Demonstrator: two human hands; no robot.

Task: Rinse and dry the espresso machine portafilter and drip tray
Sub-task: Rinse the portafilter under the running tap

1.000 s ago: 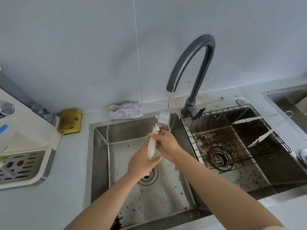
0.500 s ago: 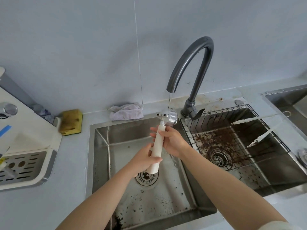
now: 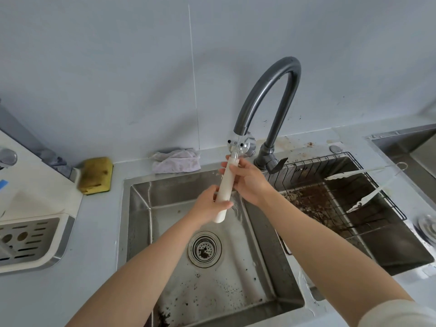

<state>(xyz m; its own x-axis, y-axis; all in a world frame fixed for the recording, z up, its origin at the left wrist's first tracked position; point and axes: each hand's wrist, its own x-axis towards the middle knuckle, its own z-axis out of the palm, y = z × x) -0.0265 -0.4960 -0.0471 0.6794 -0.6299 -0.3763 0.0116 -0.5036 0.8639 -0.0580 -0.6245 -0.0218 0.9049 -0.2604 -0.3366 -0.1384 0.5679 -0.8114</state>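
Note:
The portafilter [image 3: 226, 185] has a long white handle and a shiny metal head, which is raised right under the grey faucet [image 3: 271, 95] spout. A thin stream of water runs onto the head. My left hand [image 3: 210, 206] grips the lower end of the handle. My right hand [image 3: 247, 180] grips the handle near the head. Both are above the left sink basin [image 3: 259, 267]. The espresso machine's drip tray [image 3: 30, 241], white with a slotted grate, sits in the machine at the far left.
Coffee grounds speckle the left basin around its drain [image 3: 204, 249]. A wire rack [image 3: 342, 199] with brown residue spans the right basin, white tongs [image 3: 368, 187] lying over it. A yellow sponge [image 3: 95, 175] and a crumpled cloth [image 3: 175, 160] lie on the counter behind the sink.
Both hands have lifted the portafilter, bringing its head up close under the spout and turning its underside toward me. The handle now points down toward the drain.

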